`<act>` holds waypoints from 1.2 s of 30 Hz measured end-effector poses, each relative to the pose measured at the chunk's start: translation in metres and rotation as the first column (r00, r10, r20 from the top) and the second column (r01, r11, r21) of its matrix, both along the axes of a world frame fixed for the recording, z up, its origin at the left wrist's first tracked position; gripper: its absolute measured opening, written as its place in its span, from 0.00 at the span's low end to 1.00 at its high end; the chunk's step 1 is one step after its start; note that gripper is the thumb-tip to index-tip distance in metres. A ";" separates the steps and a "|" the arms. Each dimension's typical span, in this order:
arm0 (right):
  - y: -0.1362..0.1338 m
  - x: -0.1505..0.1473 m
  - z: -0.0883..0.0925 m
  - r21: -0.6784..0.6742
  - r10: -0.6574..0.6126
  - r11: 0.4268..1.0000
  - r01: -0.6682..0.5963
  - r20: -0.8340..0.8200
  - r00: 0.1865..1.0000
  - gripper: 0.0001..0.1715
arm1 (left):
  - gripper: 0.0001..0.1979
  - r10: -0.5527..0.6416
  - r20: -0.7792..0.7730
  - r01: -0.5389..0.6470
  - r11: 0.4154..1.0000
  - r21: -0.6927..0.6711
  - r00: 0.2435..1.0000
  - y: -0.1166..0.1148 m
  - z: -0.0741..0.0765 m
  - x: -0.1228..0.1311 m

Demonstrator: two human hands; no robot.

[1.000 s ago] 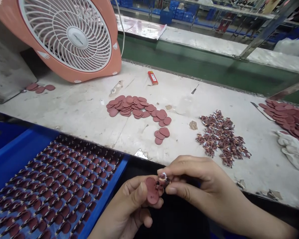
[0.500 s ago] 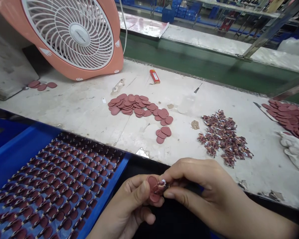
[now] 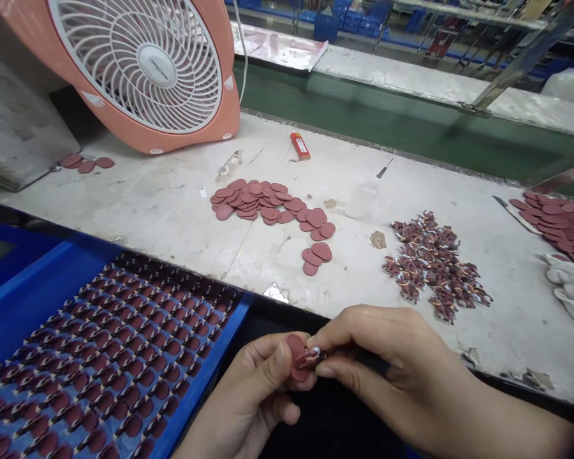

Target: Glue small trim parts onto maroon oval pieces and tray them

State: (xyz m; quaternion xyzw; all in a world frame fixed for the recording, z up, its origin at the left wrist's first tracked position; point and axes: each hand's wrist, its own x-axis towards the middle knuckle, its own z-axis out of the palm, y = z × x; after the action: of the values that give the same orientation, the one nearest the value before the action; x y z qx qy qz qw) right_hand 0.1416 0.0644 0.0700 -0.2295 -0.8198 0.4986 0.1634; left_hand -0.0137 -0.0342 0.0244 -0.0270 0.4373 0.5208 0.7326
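Note:
My left hand [image 3: 263,382] pinches a flat reddish-brown oval disc [image 3: 295,347] between thumb and fingers, just off the table's front edge. Against the disc, my right hand [image 3: 377,357] grips a small reddish-brown figurine [image 3: 310,358] with white and yellowish details, thumb and forefinger closed on it. Figurine and disc touch; whether they are joined I cannot tell. Similar figurines [image 3: 435,264] lie in a pile on the table beyond my right hand. Loose oval discs [image 3: 268,203] are heaped at the table's middle.
A blue tray [image 3: 222,347] at lower left holds rows of figurines on discs. An orange fan [image 3: 234,95] stands at back left. On the table [image 3: 162,210] lie a red lighter [image 3: 300,146], a small dark-handled tool [image 3: 384,168], more discs [image 3: 564,223] and a white cloth [image 3: 571,287] at right.
The figurine has tilted slightly in my fingers against the disc. Both hands keep their grip. The whole view has shifted slightly.

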 end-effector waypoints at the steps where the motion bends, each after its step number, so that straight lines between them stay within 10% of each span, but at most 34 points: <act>1: 0.000 0.000 0.001 0.003 0.007 1.000 -0.007 0.002 1.000 0.11 | 0.13 -0.004 0.002 0.004 1.000 0.005 1.000 -0.001 0.000 0.000; 36: -0.004 -0.021 0.002 0.170 0.125 0.975 -0.146 0.124 0.984 0.11 | 0.12 0.157 -0.017 -0.158 0.986 -0.049 0.987 -0.012 -0.007 -0.001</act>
State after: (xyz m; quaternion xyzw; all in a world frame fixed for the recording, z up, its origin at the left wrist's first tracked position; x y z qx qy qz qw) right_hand 0.1209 0.0602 0.0722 -0.1852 -0.8828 0.4195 0.1023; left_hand -0.0143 -0.0460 0.0172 -0.0767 0.4515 0.5660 0.6855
